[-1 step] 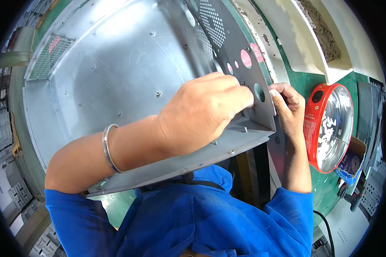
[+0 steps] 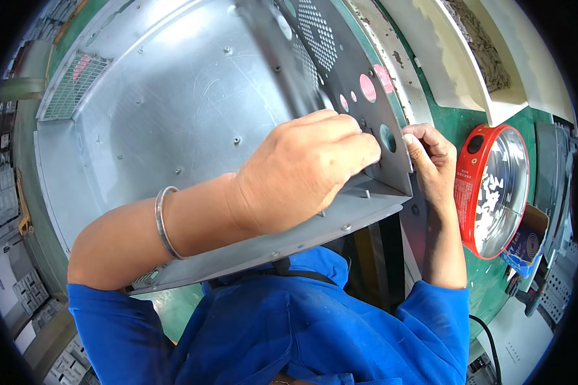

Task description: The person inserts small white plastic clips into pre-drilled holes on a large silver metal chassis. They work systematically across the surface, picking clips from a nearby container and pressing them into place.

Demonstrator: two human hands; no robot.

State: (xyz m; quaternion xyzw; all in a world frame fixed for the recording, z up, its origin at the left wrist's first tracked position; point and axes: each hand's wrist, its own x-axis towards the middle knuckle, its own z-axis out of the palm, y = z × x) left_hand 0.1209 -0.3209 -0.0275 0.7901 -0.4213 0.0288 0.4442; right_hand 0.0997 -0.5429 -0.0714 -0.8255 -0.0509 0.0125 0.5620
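A large grey sheet-metal enclosure (image 2: 186, 109) lies in front of me, its floor dotted with small studs. Its right side panel (image 2: 350, 67) has round holes and a perforated patch. My left hand (image 2: 311, 170), with a metal bangle on the wrist, is closed against the inner face of this panel near the front corner. Whatever its fingers grip is hidden behind the knuckles. On the panel's outer side, my right hand (image 2: 435, 163) has thumb and fingers curled together by the edge, level with the left hand; anything between them cannot be made out.
To the right, a round red tin (image 2: 469, 199) holds many small white pieces (image 2: 491, 199). A blue carton (image 2: 525, 247) stands beside it. Further back is a cream bin (image 2: 459, 74) with greyish contents. A black cable (image 2: 491, 340) hangs at lower right. Green tabletop (image 2: 488, 285) shows around them.
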